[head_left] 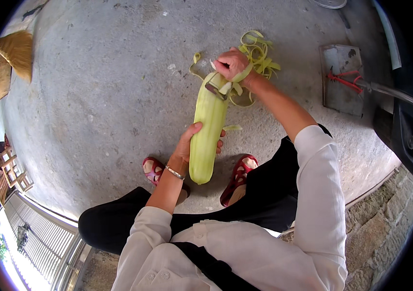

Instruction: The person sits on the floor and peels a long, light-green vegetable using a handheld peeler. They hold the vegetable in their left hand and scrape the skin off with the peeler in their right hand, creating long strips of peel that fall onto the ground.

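A long, pale green gourd [206, 138], its skin largely stripped, slants over the floor in front of my knees. My left hand [185, 140] is wrapped around its lower half from beneath, with fingertips showing at the right side. At the far end, my right hand [233, 64] is closed on a peeler [217, 91], whose wide metal head lies across the gourd; most of the handle is hidden by the fingers. Strips of peel hang by the peeler and over my right wrist. Beyond them, curled green peelings [263, 62] lie heaped on the concrete.
Red sandals [238, 179] are on my feet, either side of the gourd's near end. A metal dustpan [340, 99] with a red-handled tool [346, 81] over it lies to the right. At far left are a straw broom [18, 52] and wooden chairs [13, 169].
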Action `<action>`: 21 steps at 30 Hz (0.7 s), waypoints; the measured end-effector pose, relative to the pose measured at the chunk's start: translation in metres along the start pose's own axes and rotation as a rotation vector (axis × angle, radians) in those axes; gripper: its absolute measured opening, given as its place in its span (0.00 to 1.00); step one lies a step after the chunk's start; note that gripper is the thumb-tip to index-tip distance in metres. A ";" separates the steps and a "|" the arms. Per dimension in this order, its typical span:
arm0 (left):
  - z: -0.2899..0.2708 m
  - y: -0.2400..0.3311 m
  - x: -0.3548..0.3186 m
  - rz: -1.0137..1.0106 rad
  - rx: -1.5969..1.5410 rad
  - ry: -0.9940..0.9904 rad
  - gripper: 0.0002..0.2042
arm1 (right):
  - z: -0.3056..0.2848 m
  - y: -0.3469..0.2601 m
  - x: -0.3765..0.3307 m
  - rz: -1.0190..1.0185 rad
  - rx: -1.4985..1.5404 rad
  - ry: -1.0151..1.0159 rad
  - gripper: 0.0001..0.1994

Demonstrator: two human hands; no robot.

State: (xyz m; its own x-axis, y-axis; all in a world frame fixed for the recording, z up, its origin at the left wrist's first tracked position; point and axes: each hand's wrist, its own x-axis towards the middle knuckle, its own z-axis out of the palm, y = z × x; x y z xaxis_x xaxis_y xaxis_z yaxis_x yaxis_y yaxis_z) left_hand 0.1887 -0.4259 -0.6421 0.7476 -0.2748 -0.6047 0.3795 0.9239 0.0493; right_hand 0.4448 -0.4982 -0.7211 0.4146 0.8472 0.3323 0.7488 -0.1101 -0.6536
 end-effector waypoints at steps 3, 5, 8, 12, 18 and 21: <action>-0.002 -0.001 -0.001 0.014 0.017 -0.030 0.32 | 0.000 0.030 -0.005 0.009 -0.134 0.091 0.12; 0.002 -0.001 -0.005 0.020 0.034 -0.018 0.32 | -0.008 0.031 -0.003 0.013 -0.176 0.082 0.12; 0.002 -0.002 -0.009 0.009 -0.019 -0.031 0.31 | -0.009 0.028 -0.001 0.028 -0.224 0.095 0.13; 0.007 -0.001 -0.016 0.035 0.004 -0.041 0.31 | -0.002 0.035 -0.004 0.076 -0.218 0.107 0.13; 0.004 -0.005 -0.021 0.047 0.031 -0.027 0.33 | -0.022 0.070 -0.027 0.085 -0.348 0.145 0.13; 0.000 -0.013 -0.026 0.071 -0.024 -0.034 0.33 | -0.037 0.056 -0.008 0.097 -0.321 0.119 0.13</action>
State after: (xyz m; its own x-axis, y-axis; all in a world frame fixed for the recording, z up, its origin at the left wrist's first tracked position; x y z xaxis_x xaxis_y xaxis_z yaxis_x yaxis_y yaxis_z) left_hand 0.1638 -0.4309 -0.6272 0.7904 -0.2174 -0.5727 0.3122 0.9473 0.0713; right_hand 0.5023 -0.5300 -0.7353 0.5352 0.7604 0.3679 0.8193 -0.3612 -0.4453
